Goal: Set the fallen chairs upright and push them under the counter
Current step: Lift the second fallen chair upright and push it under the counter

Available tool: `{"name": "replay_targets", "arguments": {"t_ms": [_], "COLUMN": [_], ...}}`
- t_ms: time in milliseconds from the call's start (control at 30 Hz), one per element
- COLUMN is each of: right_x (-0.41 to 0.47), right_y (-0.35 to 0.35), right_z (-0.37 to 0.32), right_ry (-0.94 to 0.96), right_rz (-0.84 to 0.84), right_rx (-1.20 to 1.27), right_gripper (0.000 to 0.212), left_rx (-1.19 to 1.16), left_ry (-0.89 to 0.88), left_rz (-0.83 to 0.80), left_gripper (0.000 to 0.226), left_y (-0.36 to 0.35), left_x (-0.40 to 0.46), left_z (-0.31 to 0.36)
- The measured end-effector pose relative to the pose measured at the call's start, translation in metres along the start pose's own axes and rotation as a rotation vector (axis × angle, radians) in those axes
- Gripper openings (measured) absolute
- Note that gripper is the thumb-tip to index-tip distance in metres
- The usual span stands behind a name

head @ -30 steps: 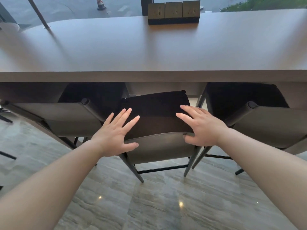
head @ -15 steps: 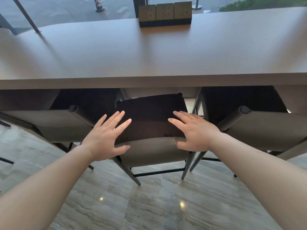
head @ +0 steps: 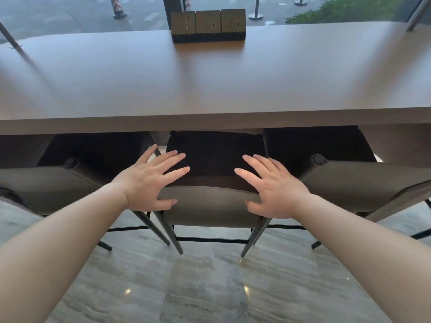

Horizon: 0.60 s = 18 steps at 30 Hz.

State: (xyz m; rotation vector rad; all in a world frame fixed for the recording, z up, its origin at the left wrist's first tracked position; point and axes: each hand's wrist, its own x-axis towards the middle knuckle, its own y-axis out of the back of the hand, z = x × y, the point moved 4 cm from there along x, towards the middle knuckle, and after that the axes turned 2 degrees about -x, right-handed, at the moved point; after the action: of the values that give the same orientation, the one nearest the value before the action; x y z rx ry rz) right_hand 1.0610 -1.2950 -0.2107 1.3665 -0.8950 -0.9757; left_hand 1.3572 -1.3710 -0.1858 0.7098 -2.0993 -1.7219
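both hands, left hand (head: 149,180) and right hand (head: 275,186), lie open-fingered across the middle chair (head: 211,206) backrest, thumbs hooked on its rear face; its seat points straight ahead, half under the table (head: 210,85)

three chairs (head: 211,206) side by side under counter (head: 210,89), socket block (head: 208,25) on top

Brown counter (head: 210,85), grey chair back (head: 210,206) with black seat (head: 214,155), grey veined floor (head: 210,287)
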Motion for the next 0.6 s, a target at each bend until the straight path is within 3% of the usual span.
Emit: {"name": "replay_targets", "arguments": {"t_ms": [133,600], "right_x": [0.005,0.041], "right_y": [-0.002,-0.005], "right_z": [0.001,-0.031], "right_ry": [0.01,0.039], "right_rz": [-0.012,0.013], "right_rx": [-0.022,-0.029], "right_gripper": [0.078,0.08], "left_rx": [-0.022,-0.118], "left_ry": [-0.049,-0.033], "left_rz": [-0.079,-0.129], "left_gripper": [0.083,0.083], "left_y": [-0.011,-0.037], "left_x": [0.013,-0.006], "left_z": [-0.017,-0.056]}}
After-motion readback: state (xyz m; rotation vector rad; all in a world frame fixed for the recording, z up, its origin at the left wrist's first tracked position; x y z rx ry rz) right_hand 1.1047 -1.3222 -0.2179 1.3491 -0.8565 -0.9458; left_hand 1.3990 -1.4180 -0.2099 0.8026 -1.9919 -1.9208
